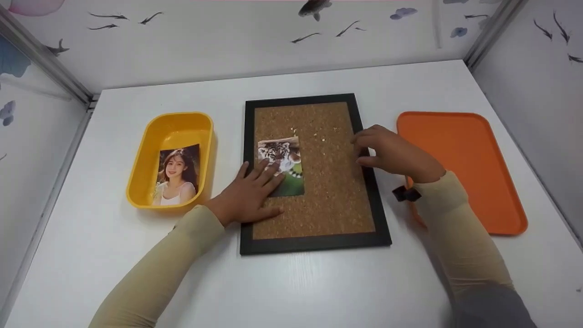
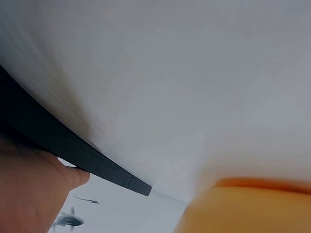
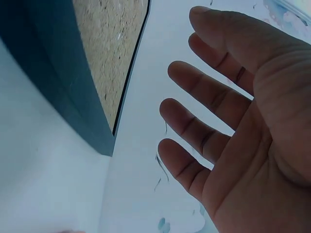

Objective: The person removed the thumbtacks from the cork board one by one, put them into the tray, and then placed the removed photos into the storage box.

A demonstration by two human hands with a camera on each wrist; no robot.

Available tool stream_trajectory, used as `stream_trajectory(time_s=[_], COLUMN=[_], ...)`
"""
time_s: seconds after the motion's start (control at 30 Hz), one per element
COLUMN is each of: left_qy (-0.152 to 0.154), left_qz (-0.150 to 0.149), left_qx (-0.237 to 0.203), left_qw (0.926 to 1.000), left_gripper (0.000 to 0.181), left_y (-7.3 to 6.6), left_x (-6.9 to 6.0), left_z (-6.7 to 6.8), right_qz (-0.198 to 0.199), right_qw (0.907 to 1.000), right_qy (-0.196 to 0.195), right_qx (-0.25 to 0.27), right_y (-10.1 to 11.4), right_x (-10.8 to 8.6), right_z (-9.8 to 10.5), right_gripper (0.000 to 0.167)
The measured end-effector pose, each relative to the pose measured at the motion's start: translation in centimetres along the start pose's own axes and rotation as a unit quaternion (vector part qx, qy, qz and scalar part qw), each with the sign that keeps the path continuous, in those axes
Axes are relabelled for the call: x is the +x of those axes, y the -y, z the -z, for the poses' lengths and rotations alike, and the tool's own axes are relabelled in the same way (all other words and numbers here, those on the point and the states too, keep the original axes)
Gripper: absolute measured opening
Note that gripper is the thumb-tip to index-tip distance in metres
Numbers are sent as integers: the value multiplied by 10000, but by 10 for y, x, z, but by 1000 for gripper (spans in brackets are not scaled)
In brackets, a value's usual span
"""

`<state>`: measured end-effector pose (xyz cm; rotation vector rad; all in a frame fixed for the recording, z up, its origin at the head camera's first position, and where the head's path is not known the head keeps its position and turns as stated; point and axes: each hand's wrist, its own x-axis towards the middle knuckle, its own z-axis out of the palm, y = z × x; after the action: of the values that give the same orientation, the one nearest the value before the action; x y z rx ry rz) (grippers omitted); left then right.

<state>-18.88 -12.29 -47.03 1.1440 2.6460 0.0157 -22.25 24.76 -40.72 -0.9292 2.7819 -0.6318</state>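
Observation:
A cork board (image 1: 332,196) in a black frame lies on the white table. On its left half lies a tiger cub photo (image 1: 291,184). My left hand (image 1: 246,196) lies with fingers spread over the photo's lower left part and the cork beside it, partly covering the picture. In the left wrist view, the black frame (image 2: 107,167) runs past part of that hand. My right hand (image 1: 394,152) hovers by the board's right frame edge. The right wrist view shows its fingers (image 3: 209,94) loosely bent and apart, with nothing in them.
Left of the board stands a yellow bin (image 1: 207,146) holding a portrait photo (image 1: 177,180) of a person. An orange tray (image 1: 469,173) lies to the right, partly under my right forearm. Small pale specks dot the cork's upper middle. Patterned white walls (image 1: 218,41) enclose the table.

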Motion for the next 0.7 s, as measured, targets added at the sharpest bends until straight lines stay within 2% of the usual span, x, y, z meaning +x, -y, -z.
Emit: stream_trajectory(time_s=[0.17, 0.43, 0.7], left_qy=[80, 66, 31], left_qz=[50, 45, -15], left_qx=[-17, -31, -9], left_qw=[10000, 10000, 10000], left_gripper=[89, 89, 88], left_y=[0, 0, -1], left_x=[0, 0, -1], left_z=[0, 0, 2], right_qz=[56, 452, 345], right_qw=[10000, 9989, 9990], right_qy=[55, 69, 276], right_qx=[-10, 135, 101], right_y=[6, 12, 21], right_x=[14, 34, 50], right_z=[-5, -13, -18], right_gripper=[17, 13, 16])
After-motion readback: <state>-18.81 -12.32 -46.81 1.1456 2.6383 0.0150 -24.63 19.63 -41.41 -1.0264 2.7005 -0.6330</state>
